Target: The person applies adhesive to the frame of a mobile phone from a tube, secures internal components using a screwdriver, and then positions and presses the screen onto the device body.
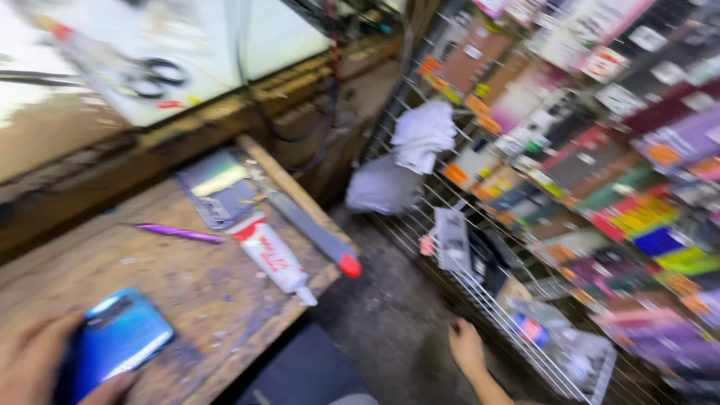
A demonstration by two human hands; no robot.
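Two hands are working apart. The left hand [34, 364] is resting at the near corner of the worn wooden worktop [202, 300], its fingers [112, 386] curling around a glossy blue phone [120, 337] and pinning it flat, probably to stop it sliding. The right hand [466, 346] is reaching low toward a wire rack [480, 296]; blur is hiding whether its fingers are open or closed, and it is holding nothing visible. Beside the phone, a white glue tube [271, 256], a purple pen [180, 233] and a grey tool with a red tip [319, 238] are lying loose. Hanging packets [637, 217] are crowding the rack, with white cloths [421, 135] stuffed in.
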